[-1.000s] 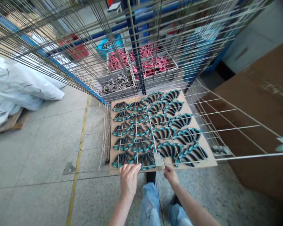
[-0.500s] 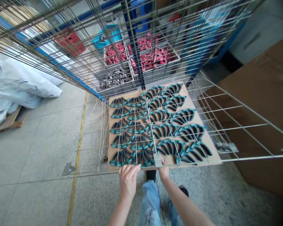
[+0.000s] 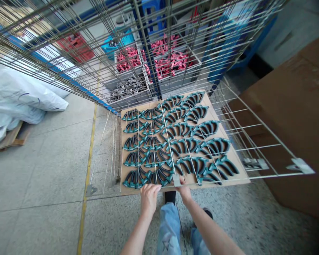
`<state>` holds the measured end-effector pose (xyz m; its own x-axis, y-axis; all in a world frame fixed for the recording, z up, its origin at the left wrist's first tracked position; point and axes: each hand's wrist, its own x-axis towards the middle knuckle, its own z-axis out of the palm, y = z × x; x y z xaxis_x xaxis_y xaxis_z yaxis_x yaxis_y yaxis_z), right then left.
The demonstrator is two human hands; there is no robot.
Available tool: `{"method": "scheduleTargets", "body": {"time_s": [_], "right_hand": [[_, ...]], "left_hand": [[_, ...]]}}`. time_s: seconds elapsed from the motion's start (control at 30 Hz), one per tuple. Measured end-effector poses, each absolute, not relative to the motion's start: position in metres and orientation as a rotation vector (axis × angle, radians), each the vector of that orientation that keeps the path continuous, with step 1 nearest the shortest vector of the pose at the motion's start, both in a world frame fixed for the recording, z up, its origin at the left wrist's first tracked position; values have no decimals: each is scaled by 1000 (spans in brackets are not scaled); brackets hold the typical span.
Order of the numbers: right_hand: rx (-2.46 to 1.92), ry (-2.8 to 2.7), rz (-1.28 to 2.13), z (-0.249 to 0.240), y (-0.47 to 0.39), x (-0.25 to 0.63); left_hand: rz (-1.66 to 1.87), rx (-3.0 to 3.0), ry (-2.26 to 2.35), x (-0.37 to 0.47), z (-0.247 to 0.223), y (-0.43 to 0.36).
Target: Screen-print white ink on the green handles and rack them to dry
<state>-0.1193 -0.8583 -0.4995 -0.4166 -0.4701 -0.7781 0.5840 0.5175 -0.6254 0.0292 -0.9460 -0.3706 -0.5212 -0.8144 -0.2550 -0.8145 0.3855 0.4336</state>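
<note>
Both our hands sit at the near edge of a cardboard sheet (image 3: 236,166) lying on a low wire shelf (image 3: 257,141) of the rack. Left hand (image 3: 149,196): grip curled over the sheet's near edge, fingers on top. Right hand (image 3: 184,191): grip closed at the edge beside a small metal tab (image 3: 177,180); how tightly, we cannot tell. The sheet carries rows of teal-and-black curved parts (image 3: 175,145) under the wires. Far behind the rack stand grey bins of pink parts (image 3: 167,63). White sacks (image 3: 23,95) lie far left, a brown carton (image 3: 295,117) right.
</note>
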Motion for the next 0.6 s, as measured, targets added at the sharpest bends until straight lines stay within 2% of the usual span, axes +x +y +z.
{"method": "scheduleTargets", "body": {"time_s": [0.3, 0.6], "right_hand": [[363, 1617, -1110, -475, -783, -126], [518, 1643, -1030, -472, -716, -145]], "left_hand": [[807, -1480, 2440, 21, -414, -945], [738, -1376, 2328, 16, -424, -946]]}}
